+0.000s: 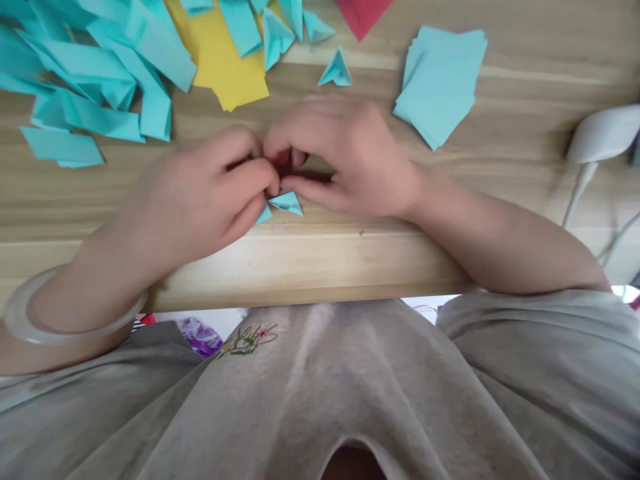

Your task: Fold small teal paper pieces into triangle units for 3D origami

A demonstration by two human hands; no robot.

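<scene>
My left hand (215, 187) is closed, its fingers curled and pressed together above the wooden table. My right hand (345, 157) meets it fingertip to fingertip, thumb and fingers pinched. Whatever lies between the fingertips is hidden by the fingers. Just below them shows a small folded light-blue paper piece (287, 202); I cannot tell whether it lies on the table or touches the fingers. A second bit of blue paper (263, 214) is partly covered by my left hand. Beyond my right hand stands a folded blue paper triangle (337, 69).
Many folded blue paper strips (85, 73) are heaped at the upper left, beside yellow paper sheets (225, 60). A stack of blue paper (440, 83) sits at the upper right, near red paper (363, 13). A white charger with a cable (605, 133) is at the right edge.
</scene>
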